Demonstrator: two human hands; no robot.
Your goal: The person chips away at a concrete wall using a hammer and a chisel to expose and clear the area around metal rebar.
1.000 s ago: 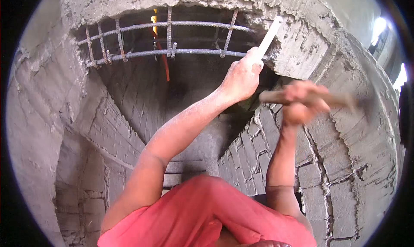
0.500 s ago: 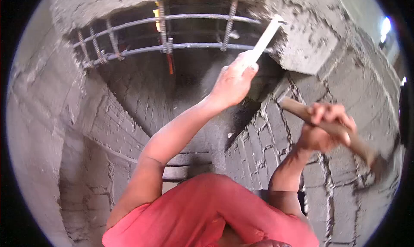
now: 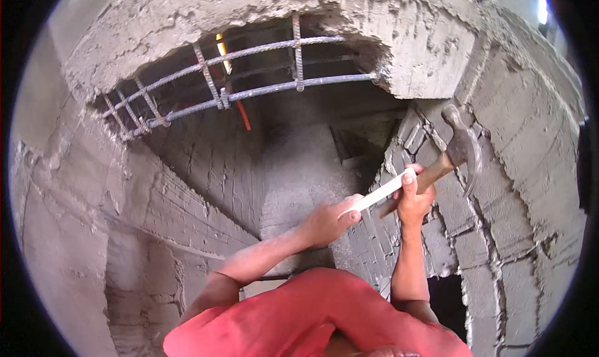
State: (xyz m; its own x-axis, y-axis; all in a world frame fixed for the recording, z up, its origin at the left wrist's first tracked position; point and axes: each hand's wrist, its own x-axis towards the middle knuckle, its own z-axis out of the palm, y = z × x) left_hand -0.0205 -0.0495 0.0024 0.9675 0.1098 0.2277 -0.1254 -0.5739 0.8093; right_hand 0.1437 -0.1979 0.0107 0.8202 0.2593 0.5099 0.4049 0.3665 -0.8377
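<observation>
In the head view, my left hand is closed around the near end of a slim white bar-like tool, which slants up to the right. My right hand is wrapped round the wooden handle of a claw hammer. The hammer's metal head points up and right, its curved claw facing right. My right thumb and fingers also touch the far end of the white tool, so that end is mostly hidden. Both hands are over the opening's right brick edge.
Ahead is a broken concrete edge with bare steel rebar across a dark gap. An orange-red strip hangs below the bars. Rough mortared brickwork lies right, plastered surface left. Dust hangs in the opening.
The white tool has come down from the broken concrete edge towards my body. My right hand has turned the hammer head up, and its fingers now meet the tool's far end. The view has shifted.
</observation>
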